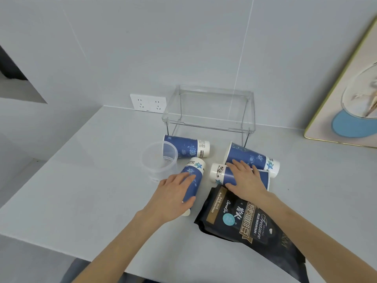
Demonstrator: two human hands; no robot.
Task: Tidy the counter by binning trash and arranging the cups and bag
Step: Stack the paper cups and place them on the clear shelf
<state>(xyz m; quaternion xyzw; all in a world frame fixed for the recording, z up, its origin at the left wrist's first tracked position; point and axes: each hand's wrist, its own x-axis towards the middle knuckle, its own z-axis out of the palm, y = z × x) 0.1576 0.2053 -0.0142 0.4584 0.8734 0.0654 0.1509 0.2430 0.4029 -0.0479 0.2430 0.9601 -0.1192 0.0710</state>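
Head view, looking down at two bare hands on a pale surface (85, 180). Left hand (173, 198): its fingers (187, 178) wrap loosely over a blue paper cup (192, 180) lying on its side, thumb curled round the near end, so it appears to have hold of the cup. Right hand (245, 178): its fingers (234, 165) are spread flat and pressed on a second fallen blue cup (220, 173), covering it rather than closing round it. Just behind that cup lies a third blue cup (251, 157), touching or nearly touching it; a fourth blue cup (186, 147) lies farther back on the left, its open end behind a clear plastic tub (160, 158) that stands upright. A black coffee bag (240, 219) lies flat under the right wrist. Behind everything stands a clear acrylic shelf (210, 109), nothing on it, beside a wall socket (148, 103). No bin is visible. By my reading the tidying has barely begun: all four cups are down and the bag unplaced.
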